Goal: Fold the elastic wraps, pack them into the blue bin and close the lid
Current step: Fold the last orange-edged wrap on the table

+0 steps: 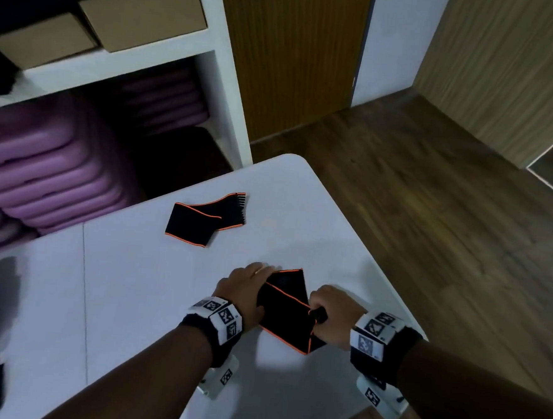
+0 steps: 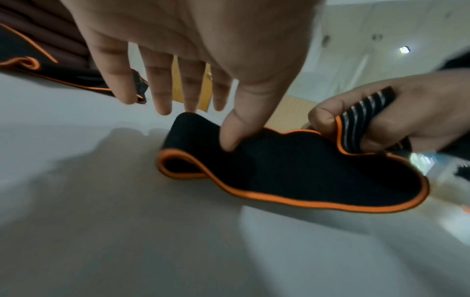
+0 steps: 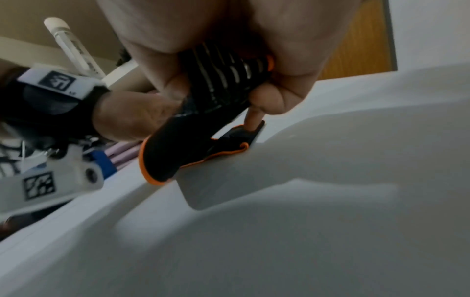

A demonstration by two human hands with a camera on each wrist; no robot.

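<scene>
- The elastic wrap, black with orange piping, lies on the near right part of the white table, partly folded, between the two hands.
- The right hand has its fingers curled round the wrap's ribbed, striped end and holds it lifted off the table; the wrist view shows that end bunched in the fist.
- The left hand is flat, fingers straight and spread, with only the thumb pressing down on the wrap's middle to pin the fold.
- A second wrap lies further out on the table, loosely doubled over, well apart from the hands.
- The blue bin is not clearly in view; a dark blue shape at the far left edge of the head view may be it, but I cannot tell.
- Risk, as I judge it: the stretchy fabric could spring open if the thumb lifts before the held end is laid down, since the fold loop stands up rather than lying flat.
- Another risk: pulling the held end sideways could drag the pinned part and skew the layers, leaving a bulky fold.
- The wrap sits near the table's right edge, and the right wrist is over that edge; a shove rightward could send it to the floor.
- Open tabletop lies to the left and ahead, toward the second wrap.
</scene>
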